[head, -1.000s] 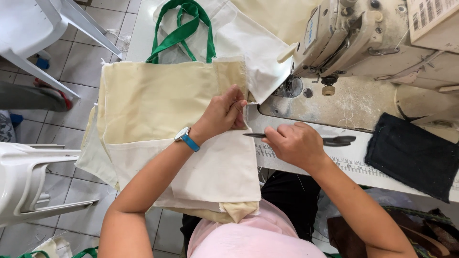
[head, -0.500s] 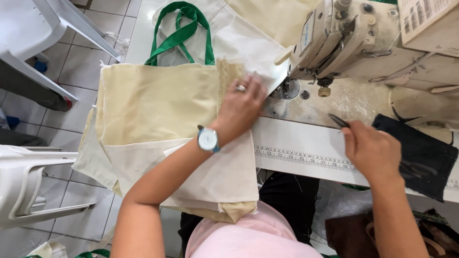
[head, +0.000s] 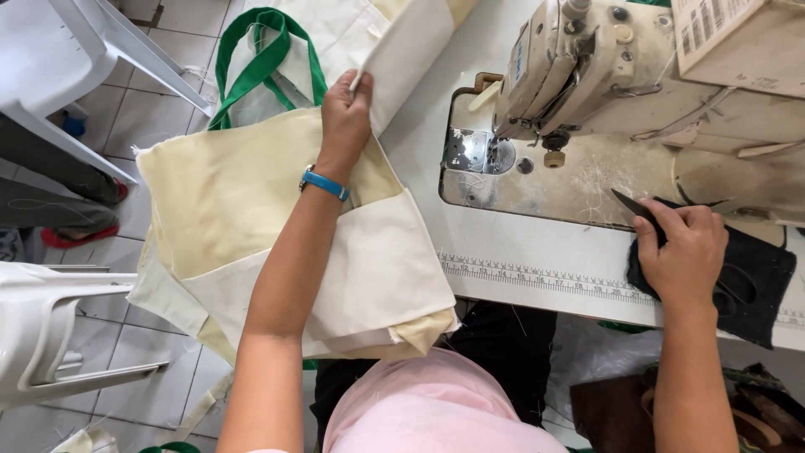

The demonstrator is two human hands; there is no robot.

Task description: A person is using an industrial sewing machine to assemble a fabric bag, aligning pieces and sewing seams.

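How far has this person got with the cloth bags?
Done: one cream bag lies flat, seemingly finished. In hand: the left hand grips the edge of the next bag with green handles, while the right hand rests scissors on a dark cloth. Left: nothing sits under the sewing machine.

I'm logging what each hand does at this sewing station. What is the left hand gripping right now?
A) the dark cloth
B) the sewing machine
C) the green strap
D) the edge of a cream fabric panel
D: the left hand pinches the edge of a cream fabric panel, beside the green strap, not on it.
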